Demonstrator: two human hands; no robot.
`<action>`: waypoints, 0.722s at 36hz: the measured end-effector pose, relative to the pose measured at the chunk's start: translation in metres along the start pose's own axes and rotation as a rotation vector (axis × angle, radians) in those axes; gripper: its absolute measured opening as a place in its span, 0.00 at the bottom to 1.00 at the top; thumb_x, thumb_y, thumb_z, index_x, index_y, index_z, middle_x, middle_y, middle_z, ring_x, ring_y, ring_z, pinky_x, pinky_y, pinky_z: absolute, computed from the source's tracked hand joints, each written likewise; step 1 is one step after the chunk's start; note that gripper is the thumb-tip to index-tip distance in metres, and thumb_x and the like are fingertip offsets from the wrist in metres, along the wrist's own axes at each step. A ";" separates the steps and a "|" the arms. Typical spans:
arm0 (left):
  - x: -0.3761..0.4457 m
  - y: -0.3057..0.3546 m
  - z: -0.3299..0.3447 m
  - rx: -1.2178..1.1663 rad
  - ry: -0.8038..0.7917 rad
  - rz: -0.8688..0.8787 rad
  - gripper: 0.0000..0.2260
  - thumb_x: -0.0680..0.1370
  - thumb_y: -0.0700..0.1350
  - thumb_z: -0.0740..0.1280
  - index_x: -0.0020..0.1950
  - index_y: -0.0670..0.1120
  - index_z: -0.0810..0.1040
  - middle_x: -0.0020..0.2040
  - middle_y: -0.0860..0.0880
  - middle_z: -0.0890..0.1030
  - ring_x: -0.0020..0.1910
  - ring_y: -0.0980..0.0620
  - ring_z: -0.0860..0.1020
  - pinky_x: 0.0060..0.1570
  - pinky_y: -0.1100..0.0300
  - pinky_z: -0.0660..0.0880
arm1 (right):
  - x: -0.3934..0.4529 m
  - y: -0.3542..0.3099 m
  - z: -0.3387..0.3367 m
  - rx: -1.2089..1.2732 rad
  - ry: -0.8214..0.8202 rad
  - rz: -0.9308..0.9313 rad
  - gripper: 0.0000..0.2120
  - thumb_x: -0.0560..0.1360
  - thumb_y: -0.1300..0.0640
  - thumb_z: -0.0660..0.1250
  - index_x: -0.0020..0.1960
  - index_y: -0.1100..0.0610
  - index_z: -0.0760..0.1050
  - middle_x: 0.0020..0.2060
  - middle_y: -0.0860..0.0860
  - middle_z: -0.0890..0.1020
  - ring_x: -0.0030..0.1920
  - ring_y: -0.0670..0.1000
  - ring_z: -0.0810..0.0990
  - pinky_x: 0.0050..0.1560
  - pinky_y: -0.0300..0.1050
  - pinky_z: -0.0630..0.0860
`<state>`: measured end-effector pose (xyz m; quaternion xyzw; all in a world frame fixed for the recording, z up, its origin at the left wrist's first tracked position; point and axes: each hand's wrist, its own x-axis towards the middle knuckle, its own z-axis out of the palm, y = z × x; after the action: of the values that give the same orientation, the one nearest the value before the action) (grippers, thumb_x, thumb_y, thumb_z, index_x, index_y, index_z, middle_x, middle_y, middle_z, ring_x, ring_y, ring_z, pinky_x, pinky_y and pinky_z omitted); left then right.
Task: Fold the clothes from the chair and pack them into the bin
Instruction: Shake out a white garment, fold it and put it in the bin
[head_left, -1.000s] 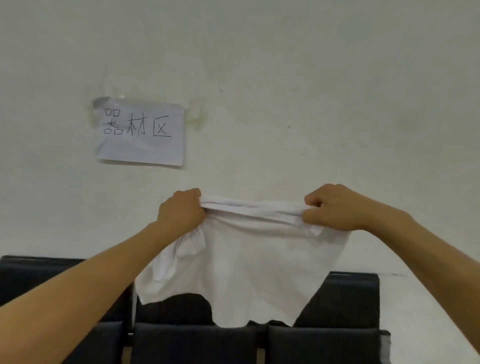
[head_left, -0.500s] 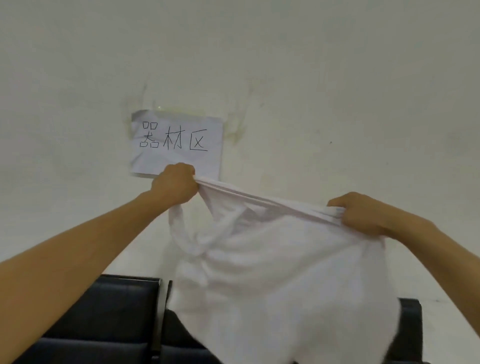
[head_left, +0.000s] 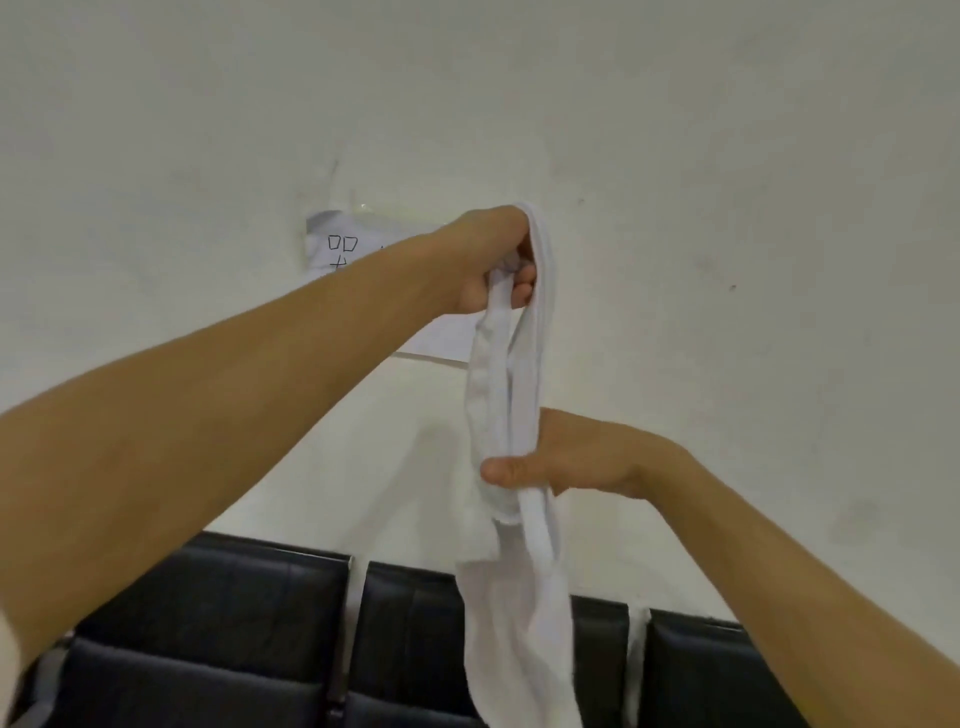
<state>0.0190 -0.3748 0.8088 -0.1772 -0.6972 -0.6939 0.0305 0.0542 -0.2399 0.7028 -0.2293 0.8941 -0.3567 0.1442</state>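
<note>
The white garment (head_left: 511, 597) hangs in the air in front of the wall (head_left: 675, 130), bunched into a long narrow rope whose long axis runs nearly straight up and down. The left hand (head_left: 493, 265) has the top end, with fingers curled tight round the gathered cloth, and it is the higher and farther of the two grips. The right hand (head_left: 561, 457) is directly below it, about midway down the cloth; its thumb lies across the front of the bunch and the cloth passes through the crook of the hand, so it reads as a closed pinch, though the fingers behind the cloth are hidden. Between the two grips the cloth is drawn fairly straight; below the right hand the rest falls loose and widens, and its lower end runs out of the bottom edge of the view in front of the row of black chairs (head_left: 234, 623). A paper sign (head_left: 353, 249) on the wall is partly covered by the left forearm. No bin shows in this view. The coming move likely turns on this up-and-down line: the free length lies below the right hand, so a fold would have to bring the hanging tail up, or lay the cloth down on a chair seat to spread it flat.
</note>
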 end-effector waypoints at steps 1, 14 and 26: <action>0.002 0.003 0.000 -0.039 -0.003 0.018 0.14 0.76 0.33 0.51 0.34 0.42 0.70 0.26 0.47 0.70 0.18 0.55 0.68 0.21 0.66 0.68 | 0.008 0.004 0.008 -0.031 -0.005 0.039 0.33 0.69 0.45 0.73 0.70 0.48 0.64 0.61 0.47 0.76 0.60 0.52 0.77 0.60 0.56 0.76; -0.012 -0.117 -0.085 0.143 -0.388 -0.343 0.27 0.66 0.59 0.74 0.58 0.45 0.76 0.54 0.44 0.77 0.52 0.45 0.76 0.51 0.50 0.72 | 0.043 0.010 0.010 0.786 0.185 -0.084 0.15 0.69 0.71 0.53 0.43 0.61 0.76 0.36 0.55 0.80 0.35 0.51 0.79 0.33 0.40 0.76; -0.052 -0.182 -0.098 -0.154 -0.563 -0.285 0.27 0.64 0.47 0.80 0.60 0.41 0.79 0.59 0.40 0.79 0.57 0.42 0.78 0.55 0.46 0.76 | 0.038 0.014 0.010 0.924 0.210 -0.026 0.23 0.56 0.68 0.55 0.46 0.59 0.78 0.38 0.53 0.75 0.37 0.51 0.76 0.35 0.40 0.75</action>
<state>-0.0055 -0.4768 0.6229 -0.2644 -0.6416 -0.6657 -0.2744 0.0214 -0.2565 0.6822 -0.1152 0.6487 -0.7400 0.1355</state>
